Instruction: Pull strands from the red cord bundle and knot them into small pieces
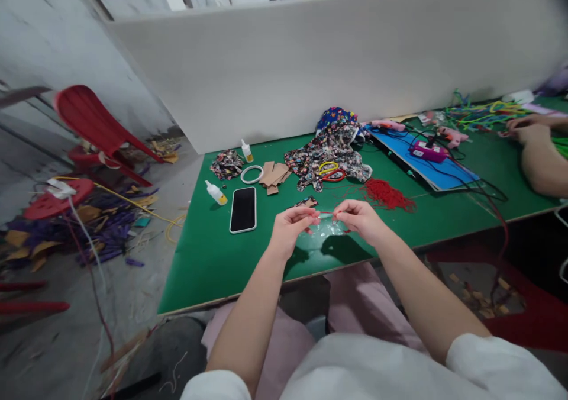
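Note:
Between my two hands a short red cord (326,213) is stretched level above the table's front part. My left hand (293,225) pinches its left end, and my right hand (358,218) pinches the other end. Just beyond my fingers lies a small strip of dark floral fabric (307,202). A tangled heap of red cord (388,194) rests to the right, past my right hand. Behind it are scissors with yellow and red handles (332,173), lying on a crumpled piece of floral fabric (310,156).
On the green table (208,258) are a phone (243,209), a white ring (251,174), cardboard pieces (274,175) and two glue bottles (216,193). A blue folder (430,160) carries a purple power strip (428,151) with cables. A co-worker's arm (544,157) rests at right. A white partition (284,74) stands behind.

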### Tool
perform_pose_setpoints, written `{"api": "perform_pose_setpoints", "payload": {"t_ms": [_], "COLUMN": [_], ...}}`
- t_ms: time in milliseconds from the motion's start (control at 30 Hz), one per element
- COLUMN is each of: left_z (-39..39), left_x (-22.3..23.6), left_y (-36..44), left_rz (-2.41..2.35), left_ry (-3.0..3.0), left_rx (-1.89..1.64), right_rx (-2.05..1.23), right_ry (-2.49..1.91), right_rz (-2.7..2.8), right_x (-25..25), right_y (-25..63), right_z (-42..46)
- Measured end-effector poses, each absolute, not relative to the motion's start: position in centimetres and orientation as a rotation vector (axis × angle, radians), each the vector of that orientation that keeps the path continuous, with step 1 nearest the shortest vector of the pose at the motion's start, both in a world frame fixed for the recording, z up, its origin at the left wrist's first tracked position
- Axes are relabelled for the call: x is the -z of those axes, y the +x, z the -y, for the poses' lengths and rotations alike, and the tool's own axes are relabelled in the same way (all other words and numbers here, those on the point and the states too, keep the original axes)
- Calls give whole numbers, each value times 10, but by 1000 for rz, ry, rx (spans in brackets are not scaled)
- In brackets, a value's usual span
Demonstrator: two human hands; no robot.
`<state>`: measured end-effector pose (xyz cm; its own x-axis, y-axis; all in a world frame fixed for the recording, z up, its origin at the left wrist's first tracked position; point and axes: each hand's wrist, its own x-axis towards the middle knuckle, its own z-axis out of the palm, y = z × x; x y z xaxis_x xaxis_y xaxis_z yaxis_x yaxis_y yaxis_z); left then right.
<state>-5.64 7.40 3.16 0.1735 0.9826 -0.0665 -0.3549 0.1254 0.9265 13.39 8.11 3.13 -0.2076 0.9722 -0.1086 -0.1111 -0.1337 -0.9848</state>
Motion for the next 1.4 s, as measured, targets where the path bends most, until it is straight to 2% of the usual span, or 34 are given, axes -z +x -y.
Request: {"api": "perform_pose_setpoints", "payload": {"t_ms": [200,367,733,1033,1267,1400], "left_z": [-77,-86,-107,-114,-112,-111], "left_x": [-22,-19,-29,-26,-21,-18], "left_y": [-57,-56,-72,-88,-87,-85], "left_rz": [-879,-885,-791,-1149,-1387,-1361], "left_ry": [849,698,551,881,1128,1098], "left_rx": [-1189,-1345,-1398,-1433,-1411,-1443], "right_rx": [-1542,-1596,-1688,-1373,-1580,-1625], "right_ry": [-1109,-1109,-1063,-981,-918,-915], "right_rz": [1114,1109,1186,1156,1080,1025], "right_x": [-26,-6,12,-14,7,12], "right_y": [130,117,78,62,40,38], "right_z": [-76,-81,-97,-143,-149,-146]}}
